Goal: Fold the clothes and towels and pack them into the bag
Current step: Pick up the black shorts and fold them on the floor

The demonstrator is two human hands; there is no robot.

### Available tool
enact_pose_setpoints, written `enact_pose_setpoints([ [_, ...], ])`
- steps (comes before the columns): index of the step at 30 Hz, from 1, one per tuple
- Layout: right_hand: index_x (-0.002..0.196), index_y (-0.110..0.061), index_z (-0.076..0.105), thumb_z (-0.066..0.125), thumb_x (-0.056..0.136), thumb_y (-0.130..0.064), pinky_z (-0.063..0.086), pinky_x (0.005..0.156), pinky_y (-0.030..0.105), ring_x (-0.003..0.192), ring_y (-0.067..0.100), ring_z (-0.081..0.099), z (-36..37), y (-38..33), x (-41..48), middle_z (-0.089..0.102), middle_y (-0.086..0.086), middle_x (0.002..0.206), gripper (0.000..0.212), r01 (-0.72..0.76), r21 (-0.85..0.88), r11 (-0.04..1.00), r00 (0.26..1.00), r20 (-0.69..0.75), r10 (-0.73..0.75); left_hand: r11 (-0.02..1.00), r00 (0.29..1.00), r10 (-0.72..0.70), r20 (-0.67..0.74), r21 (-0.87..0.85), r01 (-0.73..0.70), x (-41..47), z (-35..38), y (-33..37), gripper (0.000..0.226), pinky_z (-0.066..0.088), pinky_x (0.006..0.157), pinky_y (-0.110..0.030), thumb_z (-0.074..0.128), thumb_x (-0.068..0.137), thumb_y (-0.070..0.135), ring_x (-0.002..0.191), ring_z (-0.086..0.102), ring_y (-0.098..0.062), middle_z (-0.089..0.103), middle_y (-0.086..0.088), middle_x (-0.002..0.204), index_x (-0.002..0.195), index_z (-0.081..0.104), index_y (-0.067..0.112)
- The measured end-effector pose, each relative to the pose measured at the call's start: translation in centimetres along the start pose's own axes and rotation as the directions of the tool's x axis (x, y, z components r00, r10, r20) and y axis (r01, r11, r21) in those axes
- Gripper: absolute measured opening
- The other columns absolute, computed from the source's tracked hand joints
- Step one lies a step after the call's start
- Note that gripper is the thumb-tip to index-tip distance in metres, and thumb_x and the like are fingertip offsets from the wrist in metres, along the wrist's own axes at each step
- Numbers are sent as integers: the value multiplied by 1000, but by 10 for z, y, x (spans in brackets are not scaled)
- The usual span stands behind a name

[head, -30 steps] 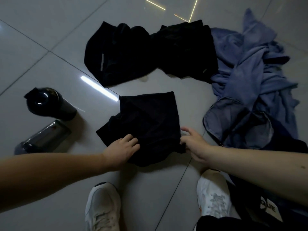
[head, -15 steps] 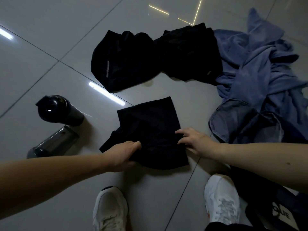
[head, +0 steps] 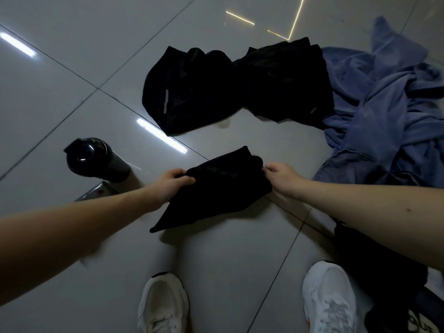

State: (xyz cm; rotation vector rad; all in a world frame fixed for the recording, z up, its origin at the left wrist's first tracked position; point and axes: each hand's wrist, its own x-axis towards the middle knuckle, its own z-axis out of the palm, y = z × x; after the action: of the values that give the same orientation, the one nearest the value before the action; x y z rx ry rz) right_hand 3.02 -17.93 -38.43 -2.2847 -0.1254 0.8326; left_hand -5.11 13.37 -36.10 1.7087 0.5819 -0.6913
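- Head view, looking down at a glossy grey tiled floor (head: 72, 68) with streaks of reflected ceiling light.
- Far centre: two crumpled black garments lie side by side on the floor, touching. The left garment (head: 189, 92) has a small pale strip on it, and the right garment (head: 286, 85) lies against a blue heap.
- Far right: a rumpled blue towel (head: 384, 97) is spread loosely. Its near edge reaches down toward the right forearm.
- Left: a black bottle (head: 96, 159) stands upright. Just nearer lies a second bottle (head: 98, 192), mostly hidden behind the left forearm.
- Bottom: two white shoes point forward, the left shoe (head: 163, 304) and the right shoe (head: 329, 296).
- Bottom right: a dark bag (head: 374, 265) lies beside the right shoe, under the right forearm. It is part out of view, and a white label shows at the corner.
- Centre: a folded black cloth (head: 216, 188) is held between both hands, with open floor between it and the far garments. Its far edge is raised and its near-left corner slants down to a point near the floor. Whether that corner touches the floor cannot be told.
- Left hand (head: 174, 181): arm stretched forward from the lower left, fingers curled over the cloth's left edge, gripping it.
- Right hand (head: 280, 173): arm reaching in from the right, fingertips pinching the cloth's far-right corner, knuckles up.
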Motion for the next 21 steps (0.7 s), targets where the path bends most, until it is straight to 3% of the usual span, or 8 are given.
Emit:
enact_pose_setpoints([
  [1, 71, -8, 55, 47, 105, -30, 32, 57, 34, 72, 25, 51, 1, -4, 5, 56, 9, 72, 40, -54, -25, 998, 998, -17, 54, 1000, 998, -21, -62, -10, 20, 8, -1, 2, 22, 52, 61, -28, 65, 94, 29, 75, 64, -21, 65, -11, 92, 107, 64, 11],
  [3, 76, -7, 59, 44, 106, -34, 32, 54, 30, 77, 24, 53, 4, -12, 14, 56, 8, 76, 43, -161, -3, 987, 985, -55, 161, 999, 986, -38, -161, -32, 33, 19, -5, 1, 41, 51, 71, -31, 61, 95, 44, 86, 62, -22, 64, -12, 104, 116, 60, 10],
  [6, 103, -3, 69, 48, 101, -49, 41, 73, 28, 94, 23, 61, 9, -16, 22, 64, 6, 99, 50, -224, 176, 959, 970, -56, 237, 1000, 988, -12, -156, 14, 15, 17, -7, 1, 71, 52, 88, -35, 71, 73, 66, 99, 63, -18, 64, -4, 114, 121, 55, 17],
  [7, 108, -6, 70, 55, 96, -53, 45, 77, 26, 93, 20, 63, 9, -17, 21, 66, 2, 102, 50, -217, 225, 950, 974, -13, 226, 997, 993, -3, -115, 72, 12, 15, -6, -1, 76, 53, 91, -34, 79, 67, 64, 101, 63, -17, 63, 0, 113, 123, 53, 20],
  [10, 104, -14, 70, 80, 81, -45, 55, 79, 28, 87, 15, 69, 9, -17, 15, 72, -2, 97, 40, -158, 190, 969, 987, 71, 147, 951, 997, 60, -44, 305, -44, 10, -1, -6, 73, 53, 92, -30, 87, 74, 27, 104, 62, -18, 60, 0, 117, 134, 45, 22],
  [12, 109, -13, 68, 81, 81, -38, 56, 86, 34, 91, 17, 68, 10, -15, 13, 70, -1, 100, 39, -123, 127, 984, 992, 35, 120, 927, 987, 131, -95, 366, -88, 8, 2, -8, 70, 53, 93, -30, 80, 79, 13, 105, 61, -20, 59, -5, 121, 139, 45, 16],
  [17, 118, -10, 68, 69, 94, -28, 54, 89, 33, 98, 18, 67, 5, -8, 3, 70, 1, 108, 30, -38, 259, 965, 996, -66, 57, 902, 970, 220, -101, 399, -163, 0, -1, -9, 29, 52, 64, -20, 65, 87, 4, 79, 65, -20, 66, -7, 93, 116, 60, 9],
  [21, 119, -13, 68, 63, 98, -30, 45, 82, 25, 98, 16, 63, 0, -3, 5, 68, -1, 106, 28, 3, 143, 990, 991, -130, 16, 905, 957, 211, -200, 411, -114, 6, -12, -12, 23, 57, 72, -32, 60, 92, 6, 84, 65, -23, 65, -11, 99, 115, 61, 9],
])
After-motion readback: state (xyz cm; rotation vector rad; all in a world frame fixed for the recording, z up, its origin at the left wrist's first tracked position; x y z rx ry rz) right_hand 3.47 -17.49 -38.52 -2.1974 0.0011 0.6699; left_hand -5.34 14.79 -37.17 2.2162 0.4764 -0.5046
